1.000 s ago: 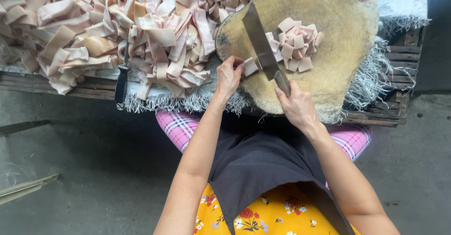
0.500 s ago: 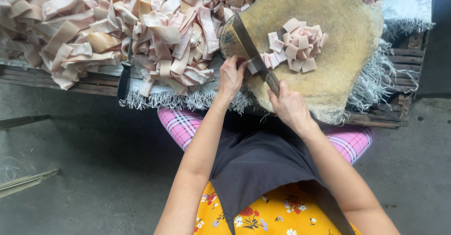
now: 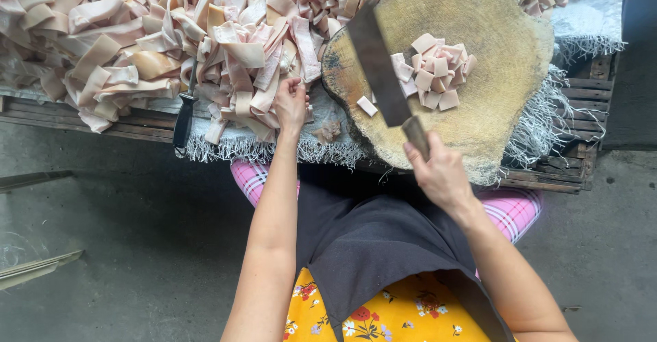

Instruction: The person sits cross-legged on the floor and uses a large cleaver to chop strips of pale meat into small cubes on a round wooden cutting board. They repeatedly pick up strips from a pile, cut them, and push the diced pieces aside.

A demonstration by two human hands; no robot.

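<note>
I see my left hand [image 3: 291, 102] closing on the pale strips [image 3: 239, 68] heaped left of the block [image 3: 493, 116], while my right hand [image 3: 438, 171] grips the cleaver [image 3: 380, 65], blade angled up-left beside the cut squares [image 3: 431, 75].

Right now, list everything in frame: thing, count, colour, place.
Round wooden chopping block: one, tan, upper right on the pallet.
Small square cut pieces: a pile, pink, on the block.
Long pale strips: a heap, pink-beige, upper left.
Black-handled knife: one, lying at the heap's edge.
Fringed white cloth: one, under the block and strips.
Wooden pallet: one, brown, beneath.
Broad steel cleaver: one, grey, over the block.
Left hand: on the strips.
Right hand: grip on the cleaver handle.
</note>
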